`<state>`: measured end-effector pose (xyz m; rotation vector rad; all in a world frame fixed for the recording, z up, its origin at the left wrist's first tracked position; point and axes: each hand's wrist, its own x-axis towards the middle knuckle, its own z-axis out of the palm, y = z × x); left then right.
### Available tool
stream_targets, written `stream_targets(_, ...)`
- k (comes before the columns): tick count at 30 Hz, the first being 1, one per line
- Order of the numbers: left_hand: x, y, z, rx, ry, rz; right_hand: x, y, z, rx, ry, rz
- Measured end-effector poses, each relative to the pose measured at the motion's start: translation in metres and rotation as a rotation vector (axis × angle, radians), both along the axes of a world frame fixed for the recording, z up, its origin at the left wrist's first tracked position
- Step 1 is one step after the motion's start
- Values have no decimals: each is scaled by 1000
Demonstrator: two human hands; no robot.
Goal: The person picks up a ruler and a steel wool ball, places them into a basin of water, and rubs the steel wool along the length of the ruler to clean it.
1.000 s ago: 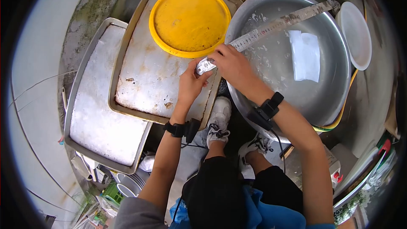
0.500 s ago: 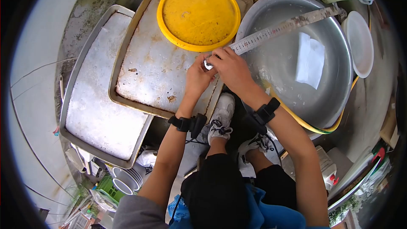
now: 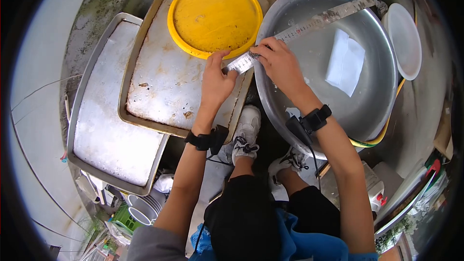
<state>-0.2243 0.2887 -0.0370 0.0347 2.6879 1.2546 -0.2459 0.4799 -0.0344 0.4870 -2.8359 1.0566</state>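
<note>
Both hands pinch the tape measure (image 3: pixel 309 23) at the basin (image 3: pixel 377 92) near rim — right hand (image 3: pixel 280 65) pins it, left hand (image 3: pixel 215 79) takes the free end — keeping it taut across to the far rim.

Bright, even daylight; soft glare on the steel basin (image 3: pixel 372 87); heavy fisheye bending, with a black vignette ringing the sharp centre.
</note>
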Motion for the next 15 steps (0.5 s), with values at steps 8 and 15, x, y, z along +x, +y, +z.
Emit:
stream_targets(8,-46,104,-33,-175,213,176,-35,53,-12,-5,60,-210)
stream_targets(15,-46,110,-36,-382,192,159,-37,58,-14,102,135,-270)
